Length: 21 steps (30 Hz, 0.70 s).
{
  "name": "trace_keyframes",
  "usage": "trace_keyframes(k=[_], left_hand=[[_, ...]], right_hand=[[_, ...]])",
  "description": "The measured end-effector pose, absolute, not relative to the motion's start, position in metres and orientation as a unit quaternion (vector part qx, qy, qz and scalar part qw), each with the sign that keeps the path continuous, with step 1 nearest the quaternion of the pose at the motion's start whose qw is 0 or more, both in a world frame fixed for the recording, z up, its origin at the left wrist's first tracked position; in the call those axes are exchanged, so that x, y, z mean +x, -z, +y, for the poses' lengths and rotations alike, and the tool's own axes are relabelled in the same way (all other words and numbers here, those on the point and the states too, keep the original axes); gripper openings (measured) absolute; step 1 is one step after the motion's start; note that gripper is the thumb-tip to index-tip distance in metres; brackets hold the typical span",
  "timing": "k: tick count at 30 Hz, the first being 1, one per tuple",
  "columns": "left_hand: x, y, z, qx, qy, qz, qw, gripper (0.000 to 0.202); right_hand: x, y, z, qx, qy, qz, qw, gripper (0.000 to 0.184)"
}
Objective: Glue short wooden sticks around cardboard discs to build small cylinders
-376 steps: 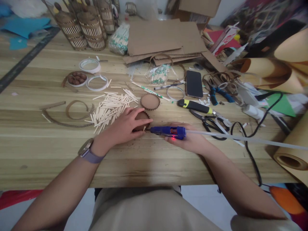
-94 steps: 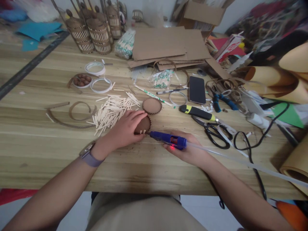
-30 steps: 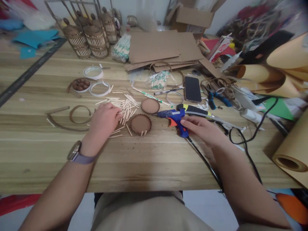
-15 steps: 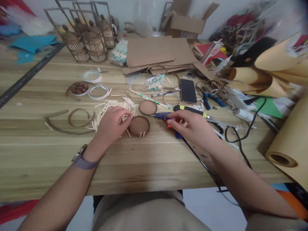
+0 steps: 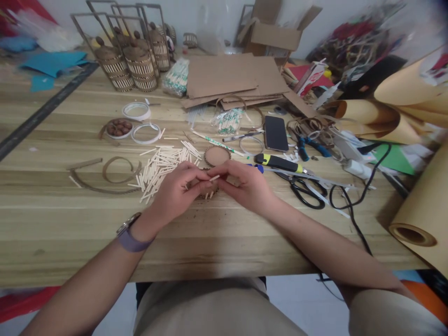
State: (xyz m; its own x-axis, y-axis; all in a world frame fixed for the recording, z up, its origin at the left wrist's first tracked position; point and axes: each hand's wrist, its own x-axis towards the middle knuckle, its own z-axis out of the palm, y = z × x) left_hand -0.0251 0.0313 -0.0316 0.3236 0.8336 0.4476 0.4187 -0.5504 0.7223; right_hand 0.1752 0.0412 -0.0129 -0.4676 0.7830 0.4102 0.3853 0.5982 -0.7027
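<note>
My left hand [image 5: 180,189] pinches one end of a short pale wooden stick [image 5: 214,178]. The other end meets the thumb and forefinger of my right hand [image 5: 247,186], which are closed on it. Just below the fingers is a round brown disc with a beaded rim [image 5: 209,194], mostly covered by my hands, with a few sticks standing at its near edge. A second such disc [image 5: 217,156] lies behind it. Beside my left hand spreads a pile of sticks [image 5: 159,163]. Only a blue bit of the glue gun [image 5: 259,168] shows past my right hand.
To the right lie a utility knife [image 5: 278,162], black-handled scissors [image 5: 308,193], a phone [image 5: 276,133] and a black cable [image 5: 353,219]. Tape rolls [image 5: 146,133] and a bowl of brown beads [image 5: 119,128] sit at left. Cardboard sheets [image 5: 227,74] and woven lanterns [image 5: 140,65] stand behind.
My right hand has left the glue gun's side and moved left to meet my left hand. My left hand has shifted right, and the stick is now between both hands' fingertips.
</note>
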Motion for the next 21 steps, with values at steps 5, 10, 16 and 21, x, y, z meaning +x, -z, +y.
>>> trace_keyframes(k=[5, 10, 16, 21], left_hand=[[-0.026, 0.026, 0.032, 0.774, -0.367, 0.428, 0.29, 0.031], [-0.04, 0.034, 0.049, 0.854, -0.312, 0.384, 0.161, 0.075], [-0.036, 0.047, 0.052, 0.89, -0.141, 0.424, 0.09, 0.104], [-0.032, 0.052, 0.05, 0.89, -0.116, 0.434, 0.072, 0.097]], right_hand=[[0.188, 0.009, 0.038, -0.33, -0.275, -0.829, 0.357, 0.01], [0.202, 0.009, 0.043, -0.369, -0.285, -0.834, 0.295, 0.009], [0.203, 0.025, 0.043, -0.317, -0.239, -0.884, 0.247, 0.012], [0.197, 0.037, 0.042, -0.31, -0.201, -0.904, 0.218, 0.014]])
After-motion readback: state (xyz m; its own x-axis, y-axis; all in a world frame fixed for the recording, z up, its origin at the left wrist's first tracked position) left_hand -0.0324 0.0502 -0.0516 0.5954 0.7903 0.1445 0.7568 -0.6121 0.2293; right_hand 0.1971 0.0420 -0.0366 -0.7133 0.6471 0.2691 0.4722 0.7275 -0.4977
